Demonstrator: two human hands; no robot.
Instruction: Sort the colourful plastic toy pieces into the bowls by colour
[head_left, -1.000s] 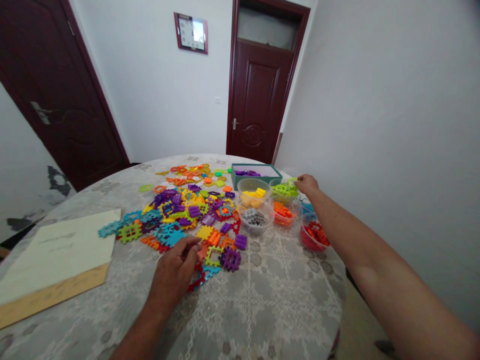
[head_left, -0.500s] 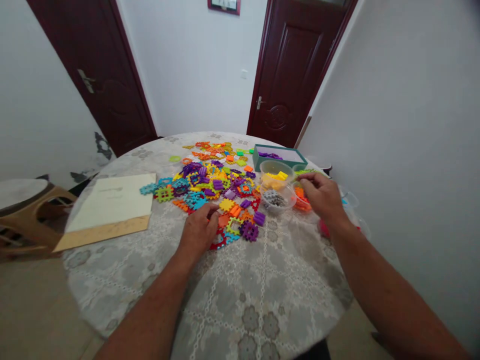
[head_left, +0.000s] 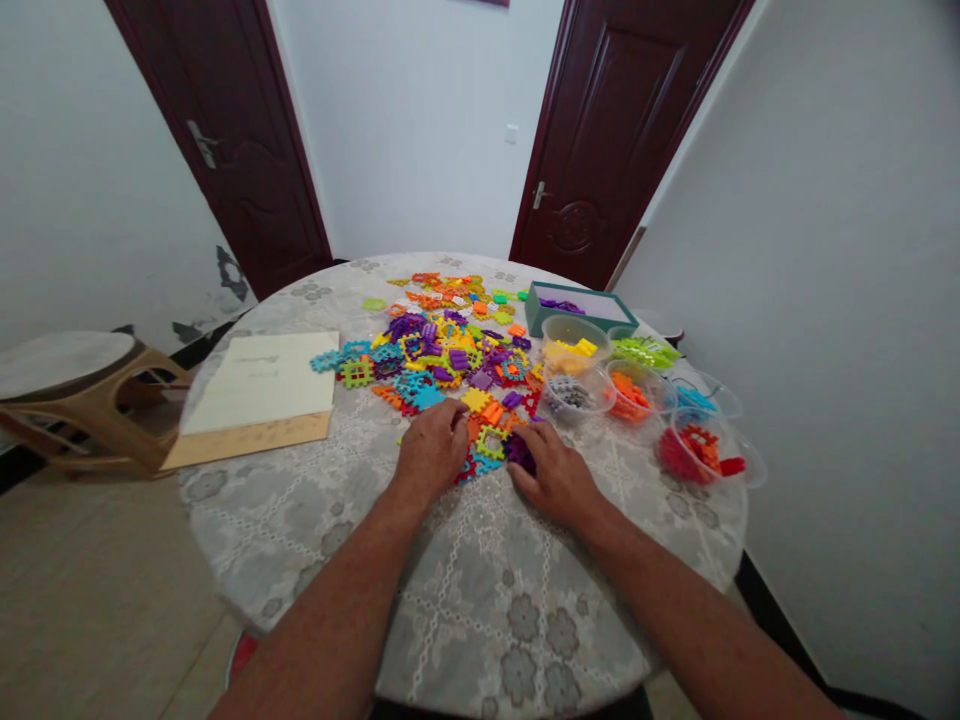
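A heap of colourful plastic interlocking building pieces [head_left: 457, 357] lies in the middle of the round table. At the heap's near edge, my left hand [head_left: 429, 452] rests with its fingers curled, close to a yellow square piece [head_left: 476, 400]; whatever is under the fingertips is hidden. My right hand [head_left: 556, 468] has its thumb and fingers around a dark purple notched piece [head_left: 519, 455], which they partly cover. Between the two hands lie a lime-green square frame piece [head_left: 491, 443] and several orange pieces.
To the right stand clear tubs of sorted pieces: yellow [head_left: 574, 350], grey [head_left: 568, 392], orange [head_left: 628, 398], blue [head_left: 695, 400] and red [head_left: 690, 455]. Behind them is a green box [head_left: 581, 310] with purple pieces. A cream board [head_left: 259, 385] lies at left, beyond it a wooden stool [head_left: 90, 400].
My right hand has moved left and nearer, from over the orange tub to the purple piece at the heap's edge. My left hand stays by the heap. The view has shifted slightly.
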